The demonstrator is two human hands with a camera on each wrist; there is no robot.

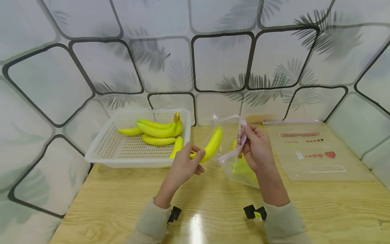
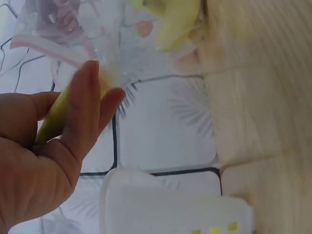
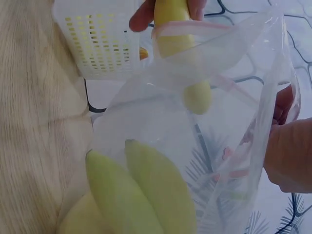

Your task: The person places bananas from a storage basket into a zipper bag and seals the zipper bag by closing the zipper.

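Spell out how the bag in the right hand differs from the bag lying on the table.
The held bag is gripped near its open mouth by the right hand; the flat bag lies on the table, untouched. The held bag has bananas inside; the flat bag shows none.

Both are clear, with a pinkish edge strip and reddish print.

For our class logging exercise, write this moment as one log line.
left hand: holds banana | right hand: holds open bag | basket: bananas inside
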